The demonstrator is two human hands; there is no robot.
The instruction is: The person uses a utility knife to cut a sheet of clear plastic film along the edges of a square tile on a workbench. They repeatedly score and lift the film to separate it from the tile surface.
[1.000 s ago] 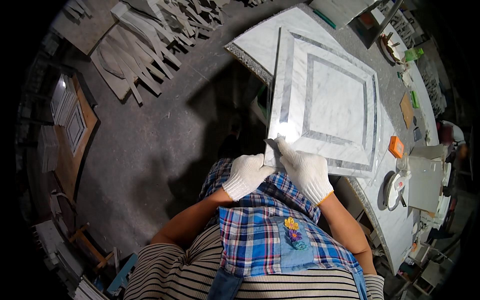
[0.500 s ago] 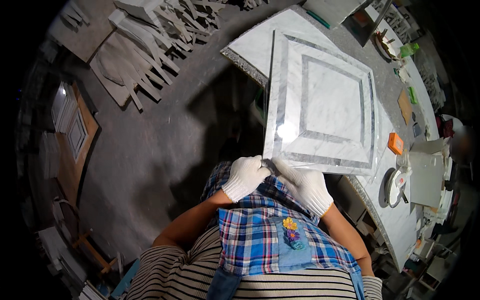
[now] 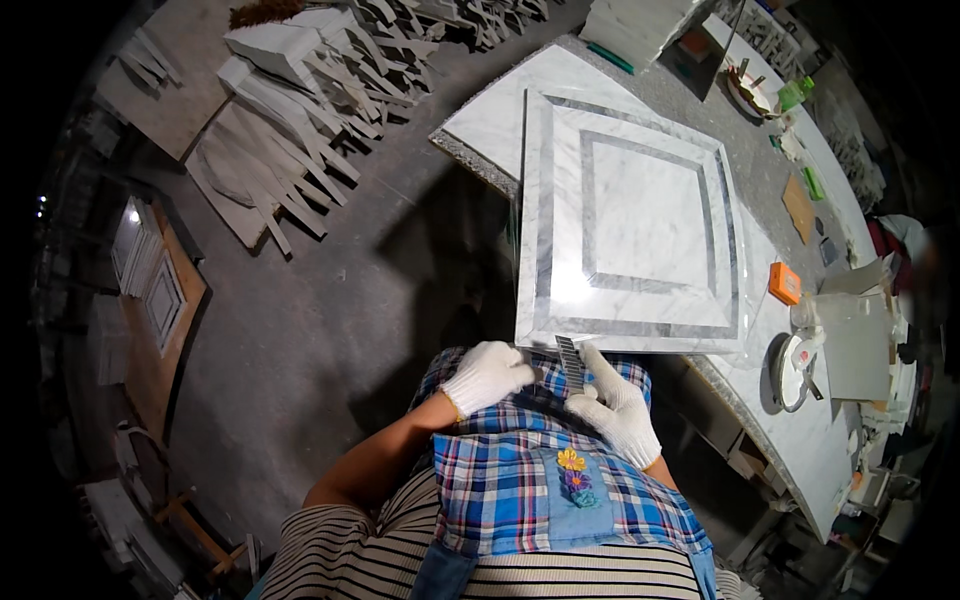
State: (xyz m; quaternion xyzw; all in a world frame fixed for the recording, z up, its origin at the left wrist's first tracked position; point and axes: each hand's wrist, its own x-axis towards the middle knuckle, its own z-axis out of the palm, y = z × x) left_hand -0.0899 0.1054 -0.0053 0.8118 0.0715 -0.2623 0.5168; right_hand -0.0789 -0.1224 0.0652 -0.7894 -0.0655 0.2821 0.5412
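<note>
A square marble panel [image 3: 640,215] with grey inlaid bands lies on the worktable, its near edge just in front of my gloved hands. My right hand [image 3: 618,408] grips a narrow, flat dark strip [image 3: 571,364] with light cross lines, held upright between thumb and fingers. The strip's far end is at the panel's near edge; its exact kind is unclear. At the panel's near left corner is my left hand [image 3: 490,378], its fingers curled together. What they hold, if anything, is hidden. Both hands are above the blue plaid apron [image 3: 500,480].
An orange box [image 3: 785,283] and a white round dish [image 3: 795,372] with a tool stand right of the panel on the worktable [image 3: 790,460]. A brown piece [image 3: 798,208] lies farther back. Stone offcuts [image 3: 290,150] are heaped on the floor at far left.
My right hand has turned and drawn back slightly from the panel, and the dark strip now shows in it. My left hand stays near the corner. The view has shifted slightly.
</note>
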